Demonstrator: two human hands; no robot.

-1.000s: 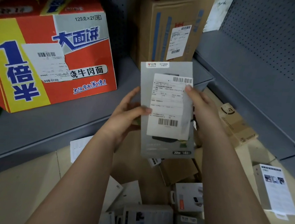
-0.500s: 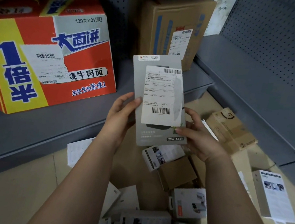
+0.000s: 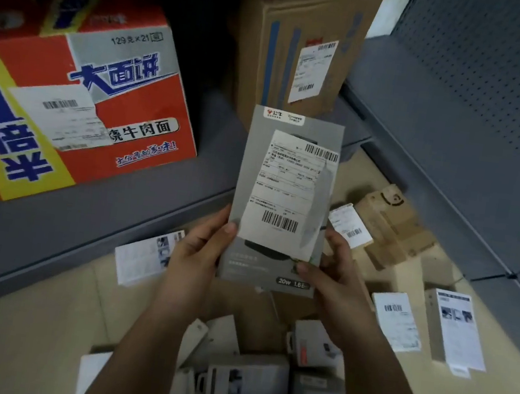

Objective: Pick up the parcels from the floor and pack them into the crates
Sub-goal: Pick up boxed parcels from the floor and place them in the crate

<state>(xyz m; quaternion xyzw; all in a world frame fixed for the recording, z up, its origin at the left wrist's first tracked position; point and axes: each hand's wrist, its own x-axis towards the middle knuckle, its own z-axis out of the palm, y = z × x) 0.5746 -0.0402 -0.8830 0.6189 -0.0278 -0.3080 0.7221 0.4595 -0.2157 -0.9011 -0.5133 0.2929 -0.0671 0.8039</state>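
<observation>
here the left hand (image 3: 194,254) and right hand (image 3: 337,278) each grip a lower edge of the flat grey parcel (image 3: 281,199), held upright above more parcels (image 3: 395,321) scattered on the floor (image 3: 39,333).

Your right hand (image 3: 338,272) has slid from up by the label's top corner down to the bottom right corner of the grey parcel (image 3: 281,196), thumb on the front now. Your left hand (image 3: 199,251) dropped lower on the left edge too, so most of the parcel now sticks up above both hands.
</observation>
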